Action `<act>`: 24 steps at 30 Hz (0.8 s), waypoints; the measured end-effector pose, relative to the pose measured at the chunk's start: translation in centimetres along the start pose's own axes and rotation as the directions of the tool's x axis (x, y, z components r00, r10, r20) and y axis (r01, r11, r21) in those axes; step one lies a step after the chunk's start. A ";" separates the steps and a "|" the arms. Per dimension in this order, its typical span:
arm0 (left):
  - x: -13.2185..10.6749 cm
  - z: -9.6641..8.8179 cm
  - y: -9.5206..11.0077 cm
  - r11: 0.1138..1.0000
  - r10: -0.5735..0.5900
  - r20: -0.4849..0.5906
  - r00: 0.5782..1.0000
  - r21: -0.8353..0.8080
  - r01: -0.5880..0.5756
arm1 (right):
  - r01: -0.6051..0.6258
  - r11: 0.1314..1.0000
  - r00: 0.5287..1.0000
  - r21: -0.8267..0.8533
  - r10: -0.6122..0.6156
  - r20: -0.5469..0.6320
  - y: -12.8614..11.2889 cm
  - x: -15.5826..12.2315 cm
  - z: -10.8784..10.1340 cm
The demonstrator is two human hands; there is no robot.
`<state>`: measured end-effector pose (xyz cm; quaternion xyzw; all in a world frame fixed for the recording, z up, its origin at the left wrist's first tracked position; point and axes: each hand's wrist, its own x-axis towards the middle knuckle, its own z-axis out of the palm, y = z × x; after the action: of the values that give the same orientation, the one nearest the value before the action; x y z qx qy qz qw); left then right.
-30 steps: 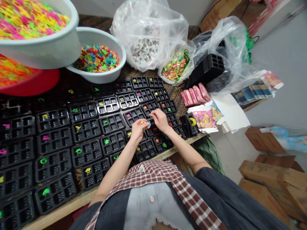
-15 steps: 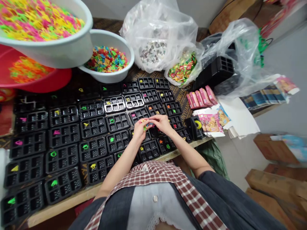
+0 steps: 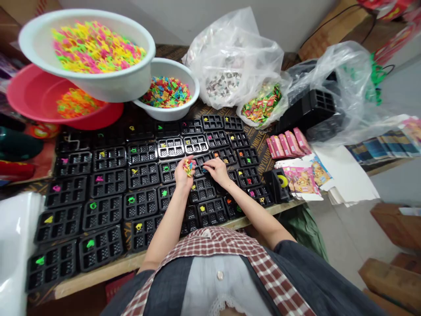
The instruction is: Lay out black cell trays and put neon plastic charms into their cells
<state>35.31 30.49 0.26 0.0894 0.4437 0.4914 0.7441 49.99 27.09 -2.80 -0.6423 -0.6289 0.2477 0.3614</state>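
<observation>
Three basins (image 3: 164,115) here, two pale, one red; five pink boxes (image 3: 291,142); one yellow roll (image 3: 283,179); and more than thirty black trays (image 3: 105,213)!

Noted at twelve o'clock: plain grey wall (image 3: 164,26). Observed at four o'clock: pale floor (image 3: 344,221) with thin joint lines. Recorded at eight o'clock: worktop (image 3: 98,274) with dark, lettered surface and pale wooden front edge, shadowed beneath.
</observation>
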 end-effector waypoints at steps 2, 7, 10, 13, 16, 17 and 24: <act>-0.3 0.1 -0.2 0.997 -0.049 0.066 0.997 0.058 0.045 | 0.003 0.998 0.999 0.066 0.000 -0.050 -0.6 -0.2 -0.5; -1.2 0.8 -1.7 0.972 -0.097 0.161 0.982 0.226 0.059 | 0.035 0.982 0.999 0.188 -0.031 -0.023 -2.1 -0.3 -1.8; -1.5 1.0 -2.4 0.956 -0.100 0.168 0.981 0.290 0.048 | 0.073 0.985 0.997 0.155 -0.070 -0.028 -2.3 -0.5 -2.3; -1.6 1.1 -2.9 0.928 -0.077 0.166 0.983 0.373 0.010 | 0.096 0.989 0.995 0.109 -0.095 -0.010 -2.4 -1.2 -2.5; -1.7 1.2 -3.2 0.922 -0.104 0.196 0.975 0.386 0.021 | 0.053 0.987 0.998 0.149 -0.050 -0.026 -2.4 -2.0 -2.7; -1.7 1.2 -3.3 0.931 -0.135 0.207 0.969 0.362 0.053 | 0.031 0.983 0.999 0.183 -0.022 -0.048 -2.2 -2.1 -2.9; -1.7 1.5 -3.2 0.942 -0.328 0.250 0.911 0.152 0.298 | -0.172 0.984 0.881 -0.035 0.138 -0.453 4.7 3.6 -8.6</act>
<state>38.26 27.98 0.30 0.1247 0.3723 0.3233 0.8610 59.88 29.57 -0.68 -0.7433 -0.4838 0.0971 0.4517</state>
